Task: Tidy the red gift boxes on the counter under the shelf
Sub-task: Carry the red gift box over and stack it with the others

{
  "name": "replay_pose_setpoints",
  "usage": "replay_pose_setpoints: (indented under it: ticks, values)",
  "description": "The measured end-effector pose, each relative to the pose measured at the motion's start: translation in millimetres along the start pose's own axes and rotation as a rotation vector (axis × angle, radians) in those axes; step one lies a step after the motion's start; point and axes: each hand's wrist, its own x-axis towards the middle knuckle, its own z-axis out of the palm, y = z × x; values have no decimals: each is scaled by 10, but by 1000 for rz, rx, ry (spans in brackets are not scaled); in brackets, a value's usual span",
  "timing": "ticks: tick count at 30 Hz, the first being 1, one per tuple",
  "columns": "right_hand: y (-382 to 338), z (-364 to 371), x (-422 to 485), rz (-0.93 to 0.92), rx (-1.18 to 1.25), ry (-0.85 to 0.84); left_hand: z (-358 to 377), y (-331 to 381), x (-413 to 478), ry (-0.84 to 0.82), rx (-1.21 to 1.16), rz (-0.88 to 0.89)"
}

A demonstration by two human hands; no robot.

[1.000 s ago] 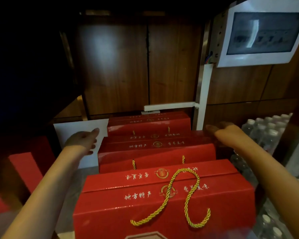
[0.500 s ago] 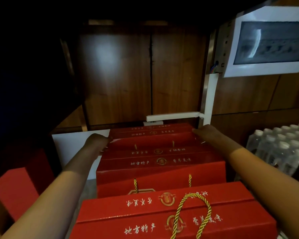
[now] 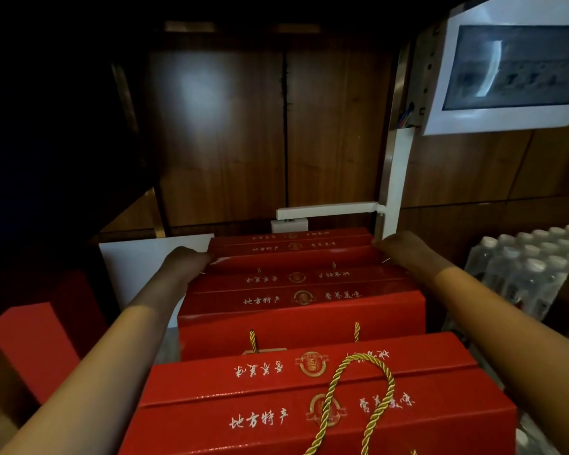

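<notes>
A dim recess under a shelf, backed by a dark wood wall (image 3: 230,133), holds the counter (image 3: 170,343), of which only a grey strip shows between the boxes. Three red gift boxes run in a row from the counter's near edge back to the wall. The near box (image 3: 276,405) is the largest in view, with white lettering, a gold seal and a gold rope handle (image 3: 358,399) lying looped on its top. The middle box (image 3: 303,307) stands just behind it, touching or nearly so. The far box (image 3: 293,246) sits at the back edge against the wall. Another red box (image 3: 33,349) stands apart at the counter's left side. A pack of water bottles (image 3: 523,267) fills the right side. A white cabinet with a grey window (image 3: 513,67) hangs on the wall at upper right, with white trunking (image 3: 396,178) running down from it. A white board (image 3: 138,267) leans at the back left. The left hand (image 3: 184,262) presses against the far box's left end and the right hand (image 3: 404,249) against its right end; how their fingers are curled cannot be told in the dark.
</notes>
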Motion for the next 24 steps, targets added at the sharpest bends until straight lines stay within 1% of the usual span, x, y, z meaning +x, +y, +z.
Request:
replay_pose_setpoints:
  ticks: [6, 11, 20, 24]
  values:
    - [32, 38, -8, -5, 3, 28, 9, -16, -41, 11, 13, -13]
    - [28, 70, 6, -41, -32, 55, 4, -16, -97, 33, 80, -27]
    - [41, 92, 0, -20, 2, 57, -19, -43, -211, 46, 42, -44]
    - [21, 74, -24, 7, -18, 55, -23, -35, -249, 18, -28, -35]
